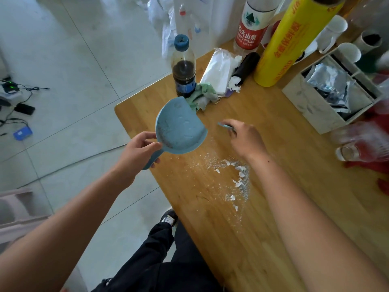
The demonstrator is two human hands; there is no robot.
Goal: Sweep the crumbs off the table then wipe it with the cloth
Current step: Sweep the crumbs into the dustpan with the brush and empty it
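Note:
My left hand (136, 152) grips the handle of a small blue dustpan (181, 127), held tilted above the table's left edge. My right hand (245, 140) is closed on a thin blue brush (225, 125); only its tip shows past my fingers, the rest is hidden. White crumbs (235, 178) and paper flakes lie scattered on the wooden table (294, 165), just below and in front of my right wrist. A crumpled green-and-white cloth (203, 96) lies on the table behind the dustpan, beside a dark soda bottle.
A dark soda bottle (184, 66), water bottle (251, 24), yellow wrap roll (292, 41), tissue pack (219, 70) and black tube (246, 66) crowd the far end. A white organiser box (311, 106) and clear cups (362, 142) stand at the right. The table edge runs close to my legs.

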